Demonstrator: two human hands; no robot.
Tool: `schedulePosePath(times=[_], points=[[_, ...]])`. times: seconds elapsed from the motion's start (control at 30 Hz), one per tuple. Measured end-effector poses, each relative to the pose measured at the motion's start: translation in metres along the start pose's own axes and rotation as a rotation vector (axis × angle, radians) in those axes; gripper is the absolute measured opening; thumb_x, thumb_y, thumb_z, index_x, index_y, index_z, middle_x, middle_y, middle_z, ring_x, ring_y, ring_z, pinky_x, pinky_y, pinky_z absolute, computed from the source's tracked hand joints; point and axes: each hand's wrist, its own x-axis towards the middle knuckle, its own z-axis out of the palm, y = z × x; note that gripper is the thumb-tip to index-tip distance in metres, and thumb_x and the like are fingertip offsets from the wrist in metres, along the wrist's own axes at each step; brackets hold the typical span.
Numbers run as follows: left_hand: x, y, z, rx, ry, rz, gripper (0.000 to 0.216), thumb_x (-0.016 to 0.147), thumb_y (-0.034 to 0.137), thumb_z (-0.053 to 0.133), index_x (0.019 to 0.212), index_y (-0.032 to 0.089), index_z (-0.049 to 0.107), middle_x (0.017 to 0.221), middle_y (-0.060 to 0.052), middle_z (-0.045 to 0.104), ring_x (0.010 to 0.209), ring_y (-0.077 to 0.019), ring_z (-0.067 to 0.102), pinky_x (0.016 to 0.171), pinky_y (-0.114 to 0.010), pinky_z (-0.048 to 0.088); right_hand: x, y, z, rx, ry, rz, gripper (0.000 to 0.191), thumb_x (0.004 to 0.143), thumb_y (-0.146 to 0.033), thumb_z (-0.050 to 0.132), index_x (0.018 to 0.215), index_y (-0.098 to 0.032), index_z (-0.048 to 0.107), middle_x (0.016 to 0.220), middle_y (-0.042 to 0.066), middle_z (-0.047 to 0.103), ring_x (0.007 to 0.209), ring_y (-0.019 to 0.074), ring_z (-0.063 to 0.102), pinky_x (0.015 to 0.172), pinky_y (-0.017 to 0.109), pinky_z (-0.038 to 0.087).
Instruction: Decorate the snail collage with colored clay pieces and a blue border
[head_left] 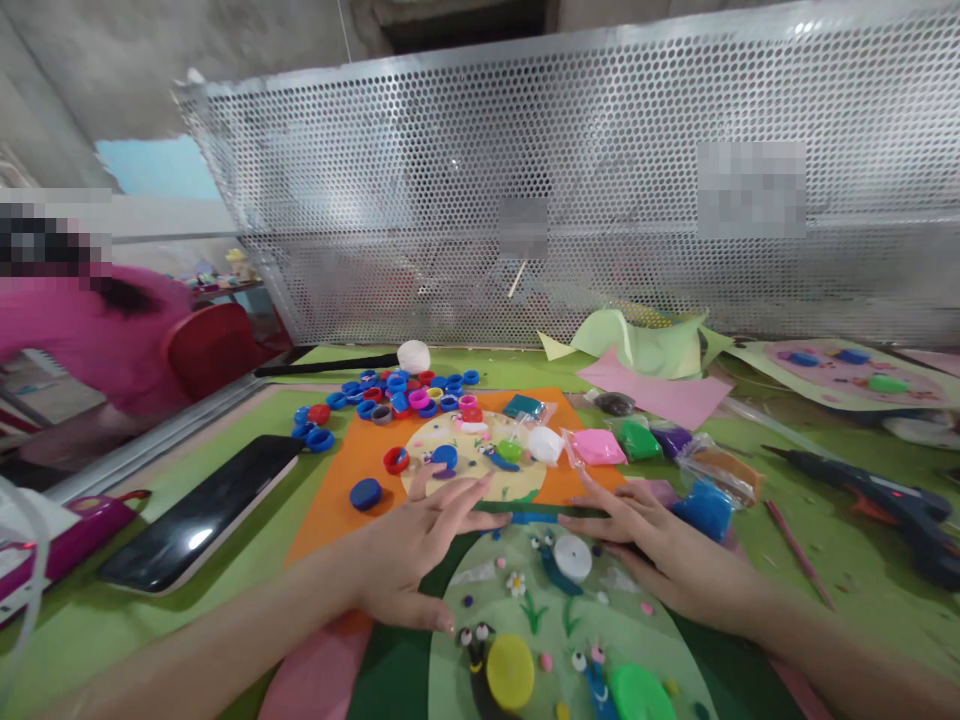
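Note:
My left hand lies with fingers spread over the top left edge of a green craft picture. On the picture's upper right side rests my right hand, fingers stretched out too. Neither holds anything. The picture carries clay snails with bottle-cap shells: a white cap, a yellow cap and a green cap, plus a small daisy and clay grass. Just beyond my fingertips is a cream craft picture on an orange sheet, with a blue-cap snail. My left fingers overlap its lower edge.
Bottle caps pile up at the back. A phone lies left. Bagged clay, including a pink packet and a blue packet, sits right, near a glue gun. A perforated metal panel stands behind; a person in pink is left.

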Motion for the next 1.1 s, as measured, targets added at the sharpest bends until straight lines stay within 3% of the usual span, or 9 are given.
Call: schedulePosePath(times=[0.17,0.27,0.43,0.6,0.77,0.93,1.1], points=[[0.008,0.002,-0.004,0.005,-0.008,0.007,0.088,0.083,0.074,0.021,0.139,0.022,-0.023,0.141,-0.013,0.039,0.134,-0.0368,0.017,0.104,-0.053,0.014,0.001,-0.002,0.001,-0.133,0.047,-0.060,0.063,0.085,-0.006,0.028,0.144,-0.021,0.008,0.127,0.010,0.056,0.105,0.0277,0.055,0.085,0.050,0.046],[0.025,0.002,-0.006,-0.004,-0.056,0.049,0.089,0.082,0.075,0.023,0.138,0.025,-0.024,0.144,-0.012,0.033,0.134,-0.0382,0.018,0.103,-0.057,0.011,0.003,0.000,0.004,-0.183,0.094,-0.147,0.074,0.081,-0.001,0.031,0.145,-0.020,-0.001,0.120,0.010,0.061,0.103,0.0275,0.056,0.083,0.048,0.047],[0.047,0.000,-0.004,-0.065,-0.092,0.109,0.091,0.082,0.075,0.019,0.136,0.021,-0.030,0.142,-0.011,0.037,0.135,-0.0359,0.016,0.103,-0.052,0.019,0.001,0.003,0.003,-0.190,0.156,-0.204,0.081,0.080,0.001,0.032,0.143,-0.023,-0.013,0.117,0.007,0.063,0.098,0.0260,0.058,0.078,0.043,0.050],[0.050,-0.003,0.000,-0.041,-0.108,0.134,0.095,0.082,0.076,0.021,0.134,0.018,-0.033,0.139,-0.012,0.041,0.134,-0.0369,0.018,0.103,-0.051,0.018,-0.004,0.002,-0.002,-0.120,0.185,-0.186,0.072,0.084,-0.002,0.030,0.144,-0.025,-0.005,0.115,0.004,0.065,0.100,0.0222,0.058,0.081,0.038,0.050],[0.049,-0.007,0.003,-0.021,-0.089,0.162,0.097,0.081,0.077,0.021,0.135,0.016,-0.032,0.138,-0.013,0.043,0.131,-0.0360,0.026,0.102,-0.047,0.022,-0.004,0.003,-0.002,-0.165,0.144,-0.223,0.071,0.082,-0.002,0.030,0.144,-0.019,-0.001,0.112,0.010,0.065,0.103,0.0232,0.056,0.082,0.040,0.048],[0.049,-0.009,0.004,0.006,-0.050,0.208,0.095,0.081,0.076,0.021,0.135,0.018,-0.032,0.140,-0.014,0.040,0.131,-0.0380,0.026,0.103,-0.050,0.018,-0.002,0.005,-0.002,-0.166,0.088,-0.216,0.063,0.083,-0.005,0.033,0.143,-0.014,0.016,0.113,0.014,0.062,0.103,0.0264,0.055,0.080,0.041,0.049],[0.052,-0.007,0.002,0.030,-0.055,0.194,0.094,0.082,0.075,0.017,0.135,0.016,-0.033,0.133,-0.013,0.049,0.129,-0.0395,0.028,0.101,-0.051,0.020,-0.002,0.006,-0.003,-0.189,0.037,-0.191,0.056,0.083,-0.007,0.035,0.139,-0.011,0.028,0.119,0.017,0.058,0.104,0.0275,0.054,0.083,0.042,0.048]])
